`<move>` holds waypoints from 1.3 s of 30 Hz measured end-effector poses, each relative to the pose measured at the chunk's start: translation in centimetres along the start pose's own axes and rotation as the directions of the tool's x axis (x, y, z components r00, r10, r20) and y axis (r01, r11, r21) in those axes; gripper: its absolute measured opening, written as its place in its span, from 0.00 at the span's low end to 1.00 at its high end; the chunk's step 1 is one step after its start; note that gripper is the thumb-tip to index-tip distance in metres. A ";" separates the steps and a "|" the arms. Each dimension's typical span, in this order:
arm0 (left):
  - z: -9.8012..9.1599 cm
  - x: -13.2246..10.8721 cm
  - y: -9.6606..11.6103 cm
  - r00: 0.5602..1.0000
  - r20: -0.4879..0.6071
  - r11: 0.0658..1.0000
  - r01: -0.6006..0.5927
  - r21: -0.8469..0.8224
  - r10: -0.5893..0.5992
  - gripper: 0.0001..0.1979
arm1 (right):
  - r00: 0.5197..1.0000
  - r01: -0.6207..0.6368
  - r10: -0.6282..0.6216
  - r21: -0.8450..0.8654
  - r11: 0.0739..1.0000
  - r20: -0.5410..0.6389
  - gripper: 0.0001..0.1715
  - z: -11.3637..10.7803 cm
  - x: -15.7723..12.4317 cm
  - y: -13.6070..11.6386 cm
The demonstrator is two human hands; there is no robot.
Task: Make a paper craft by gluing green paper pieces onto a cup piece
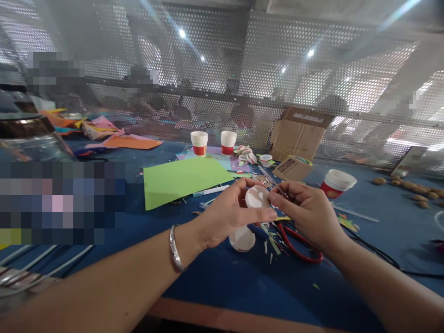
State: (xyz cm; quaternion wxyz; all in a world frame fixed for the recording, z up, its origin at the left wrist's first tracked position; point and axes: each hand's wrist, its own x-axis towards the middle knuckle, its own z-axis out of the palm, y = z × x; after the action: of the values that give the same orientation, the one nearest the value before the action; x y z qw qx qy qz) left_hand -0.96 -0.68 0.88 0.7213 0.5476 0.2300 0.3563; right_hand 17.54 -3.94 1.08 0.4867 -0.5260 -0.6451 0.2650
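My left hand (pixel 229 212) pinches a small white round piece (pixel 257 197), like a cup bottom, between thumb and fingers. My right hand (pixel 307 210) is closed around red-handled scissors (pixel 298 245); the blades (pixel 272 181) point up and away beside the white piece. Under my hands an upside-down white paper cup (pixel 242 239) lies on the blue table (pixel 222 277) among paper scraps. A silver bangle (pixel 175 247) is on my left wrist.
A green paper sheet (pixel 182 180) lies ahead left with a pen (pixel 211 190). Two red-and-white cups (pixel 199 142) stand behind it, another stack (pixel 336 183) to the right. A cardboard box (pixel 298 134) leans against a perforated metal screen. Nuts (pixel 416 189) lie far right. Black cable (pixel 381 254).
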 end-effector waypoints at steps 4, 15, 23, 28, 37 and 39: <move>-0.9 0.2 0.4 0.993 0.066 0.991 -0.104 0.088 0.098 0.26 | 1.000 -0.017 0.017 -0.029 0.999 0.016 0.17 -0.4 0.0 -0.4; -2.6 1.0 1.0 0.969 0.082 0.895 -0.245 0.373 0.232 0.26 | 0.972 -0.034 0.091 -0.254 0.967 0.216 0.27 -2.1 0.4 -0.5; -3.0 1.1 1.0 0.951 0.176 0.839 -0.306 0.450 0.253 0.25 | 0.952 -0.023 0.106 -0.279 0.960 0.287 0.27 -2.0 0.4 -0.1; -2.9 0.8 1.4 0.943 0.193 0.776 -0.333 0.536 0.272 0.25 | 0.948 -0.022 0.107 -0.273 0.962 0.301 0.27 -2.0 0.4 0.0; -3.0 0.7 1.6 0.930 0.199 0.643 -0.359 0.677 0.309 0.27 | 0.951 -0.002 0.099 -0.317 0.948 0.292 0.27 -2.0 0.4 0.0; -3.0 0.7 1.6 0.926 0.201 0.627 -0.365 0.688 0.319 0.26 | 0.950 0.002 0.100 -0.326 0.945 0.295 0.28 -2.0 0.4 -0.1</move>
State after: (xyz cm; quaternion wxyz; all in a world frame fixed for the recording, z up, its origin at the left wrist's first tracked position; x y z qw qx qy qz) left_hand -3.09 1.98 1.56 0.3769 0.8279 0.2200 0.3525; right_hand 19.36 -3.93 2.06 0.2808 -0.5668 -0.7342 0.2467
